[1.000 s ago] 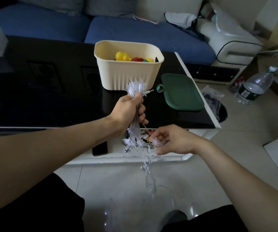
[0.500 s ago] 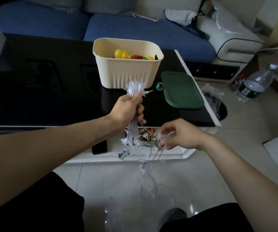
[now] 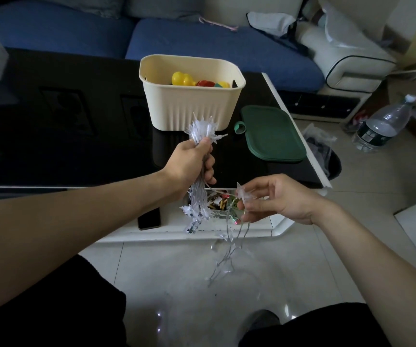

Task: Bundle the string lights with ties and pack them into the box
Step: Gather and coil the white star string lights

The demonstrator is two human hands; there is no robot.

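The fingers of the left hand are wrapping tightly around a gathered bundle of clear plastic star-shaped string lights, holding it upright above the near edge of the glossy black surface; stars are fanning out above the fist and more are hanging in a clump below it. Just to the right and a little lower, the right hand is pinching one star and a thin strand of the same lights between thumb and fingertips, its other fingers loosely spread. From there loose wire is dangling down toward the pale tiled floor, well clear of the box.

Below the hands, a dark phone is lying on the white lower shelf, beside a small clutter of coloured bits too small to make out.

Beyond the left hand, a cream ribbed plastic box is standing open on the surface, with yellow and red toys inside. Its dark green lid is lying flat just to the right. Farther off, a clear water bottle is standing on the floor, and a blue sofa is running along the back.
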